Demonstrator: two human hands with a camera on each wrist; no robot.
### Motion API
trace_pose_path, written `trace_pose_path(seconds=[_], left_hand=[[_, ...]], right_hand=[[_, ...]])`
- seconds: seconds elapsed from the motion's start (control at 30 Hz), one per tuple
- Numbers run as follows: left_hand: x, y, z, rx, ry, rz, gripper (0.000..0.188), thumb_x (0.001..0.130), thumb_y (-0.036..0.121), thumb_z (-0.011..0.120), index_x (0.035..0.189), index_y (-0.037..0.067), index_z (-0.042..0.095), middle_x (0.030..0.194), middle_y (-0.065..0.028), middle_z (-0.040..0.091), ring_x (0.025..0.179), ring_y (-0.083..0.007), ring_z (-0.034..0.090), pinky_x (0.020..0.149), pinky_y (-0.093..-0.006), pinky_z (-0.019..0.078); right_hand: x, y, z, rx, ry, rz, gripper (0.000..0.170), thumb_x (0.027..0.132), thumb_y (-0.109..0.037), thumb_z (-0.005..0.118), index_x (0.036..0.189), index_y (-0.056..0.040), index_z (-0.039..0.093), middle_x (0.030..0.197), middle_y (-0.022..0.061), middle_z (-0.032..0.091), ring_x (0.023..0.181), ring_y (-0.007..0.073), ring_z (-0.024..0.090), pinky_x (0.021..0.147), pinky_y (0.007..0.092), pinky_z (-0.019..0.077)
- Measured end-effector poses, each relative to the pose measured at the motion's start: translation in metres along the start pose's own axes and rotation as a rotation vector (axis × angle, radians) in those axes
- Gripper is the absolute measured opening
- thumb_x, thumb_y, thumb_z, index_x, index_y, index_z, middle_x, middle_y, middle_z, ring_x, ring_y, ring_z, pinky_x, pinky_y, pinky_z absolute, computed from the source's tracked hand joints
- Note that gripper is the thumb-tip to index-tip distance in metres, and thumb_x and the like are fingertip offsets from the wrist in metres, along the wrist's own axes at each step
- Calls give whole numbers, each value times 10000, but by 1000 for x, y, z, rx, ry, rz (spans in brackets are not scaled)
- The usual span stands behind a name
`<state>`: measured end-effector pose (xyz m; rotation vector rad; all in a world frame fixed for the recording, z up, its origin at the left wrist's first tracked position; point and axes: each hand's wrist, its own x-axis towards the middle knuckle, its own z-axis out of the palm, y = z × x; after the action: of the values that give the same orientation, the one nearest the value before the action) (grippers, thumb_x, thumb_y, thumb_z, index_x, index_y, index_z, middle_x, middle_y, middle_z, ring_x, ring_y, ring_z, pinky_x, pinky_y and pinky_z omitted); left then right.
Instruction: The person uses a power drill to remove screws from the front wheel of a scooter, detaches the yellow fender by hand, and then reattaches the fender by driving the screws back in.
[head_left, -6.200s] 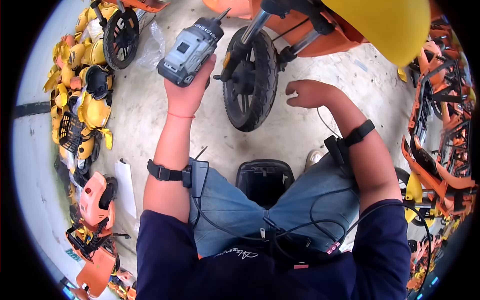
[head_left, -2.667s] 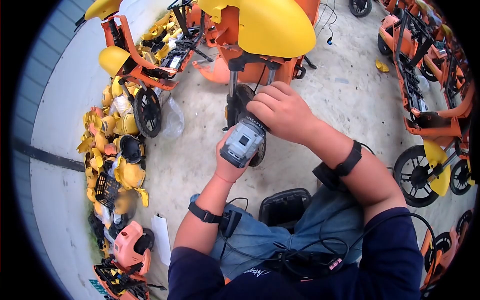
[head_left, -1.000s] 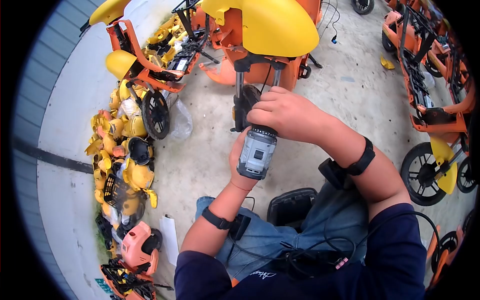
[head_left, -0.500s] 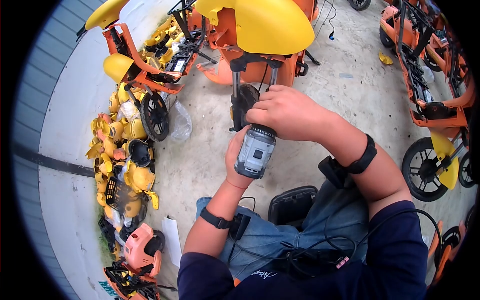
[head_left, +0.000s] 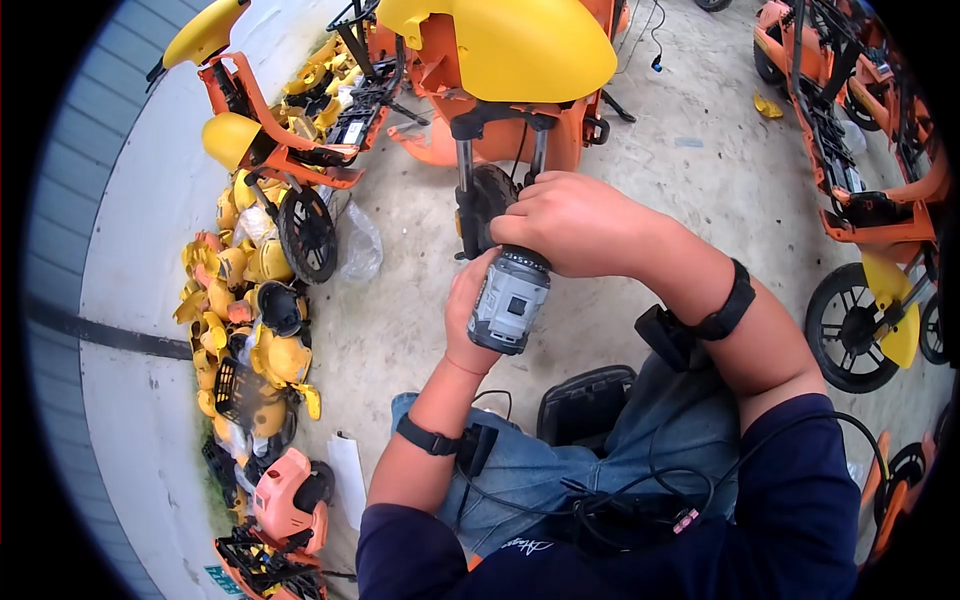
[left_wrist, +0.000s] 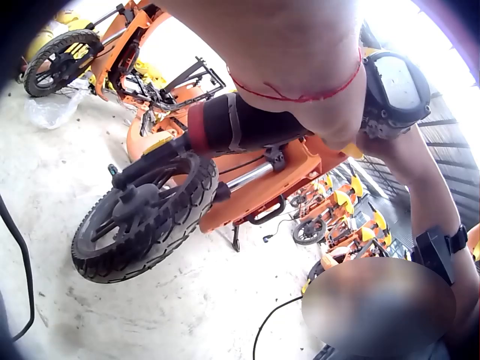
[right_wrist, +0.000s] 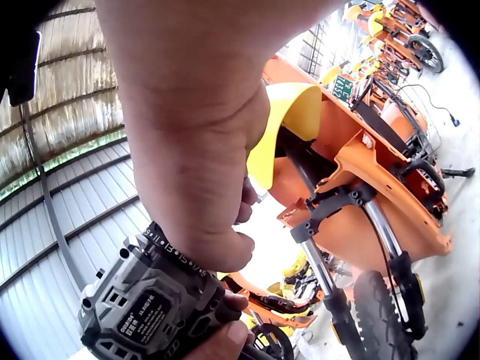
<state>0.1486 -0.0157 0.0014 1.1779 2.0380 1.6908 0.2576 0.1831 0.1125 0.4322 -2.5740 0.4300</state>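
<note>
Two hands meet around one grey cordless drill. The left hand (head_left: 468, 320) is closed, its fingers curled round the handle beneath the body, with no gap to speak of. Just beyond stands the scooter's front wheel (head_left: 490, 195). The drill (head_left: 509, 305) is held in the air on the near side of that wheel, its back end towards the person. It looks fairly heavy for its size, with a stiff, hard shell that should take firm handling, though smooth housing could slip in sweaty fingers. The handle, close under the body, seems the best hold, letting the palm carry the weight. At the nose, the numbered collar (right_wrist: 176, 255) probably turns, so it would make a poor place to lift from. The right hand (head_left: 560, 225) has its fingers bent closely over the front end, gripping there; the tip is hidden.
</note>
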Motion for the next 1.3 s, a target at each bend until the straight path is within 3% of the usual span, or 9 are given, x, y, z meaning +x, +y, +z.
trace_pose_path(seconds=[0.1,0.4,0.9,1.0,1.07,1.13,1.23,1.3], left_hand=[[-1,-2,-1,-19,-7,-1,581,721,84,810,1265,52,608,1174,-102,690,1050,-291,645,943,-372,511],[-3,-13,7,-139,13,-83,566,737,74,806,1267,48,609,1171,-111,690,1059,-292,650,942,-368,516],[-4,-7,4,-33,-44,-39,543,748,66,795,1260,55,616,1165,-103,693,1048,-288,653,936,-375,517],[-4,-2,2,24,-123,-5,411,920,109,585,1316,3,555,1216,-136,659,1110,-273,634,987,-392,510],[-3,8,1,150,-155,109,391,957,112,554,1327,-14,540,1214,-143,655,1124,-263,631,997,-396,508],[2,28,0,379,-151,323,455,862,72,700,1294,7,572,1160,-123,681,1090,-256,641,966,-385,511],[7,34,-5,528,-112,430,600,701,34,832,1257,36,606,1112,-91,702,1039,-245,649,923,-368,509],[4,26,-5,508,-112,404,625,688,61,841,1268,51,608,1138,-80,702,1013,-254,651,915,-356,508]], right_hand=[[-1,2,4,-28,-4,4,151,721,-70,685,839,-86,592,747,72,652,784,290,649,740,409,508],[-1,2,-2,1,-91,50,156,710,-54,700,848,-45,626,720,136,667,732,354,675,633,456,522],[-5,-1,-7,23,-201,139,213,729,-73,704,932,-52,643,744,132,682,749,346,693,636,453,538],[-5,-3,-12,15,-272,176,206,729,-76,701,929,-57,658,742,134,680,746,351,692,641,456,538],[-3,-6,-20,6,-334,199,196,729,-80,699,921,-59,670,744,138,683,745,355,692,646,458,539],[-4,-6,-20,10,-341,203,183,716,-72,694,896,-60,664,726,142,676,726,363,683,633,459,531],[-9,-3,-11,29,-304,187,165,693,-57,685,853,-62,641,691,148,662,691,376,667,602,458,515],[-8,-2,-9,25,-324,192,157,700,-63,683,852,-62,642,699,150,667,695,375,669,603,457,516]])
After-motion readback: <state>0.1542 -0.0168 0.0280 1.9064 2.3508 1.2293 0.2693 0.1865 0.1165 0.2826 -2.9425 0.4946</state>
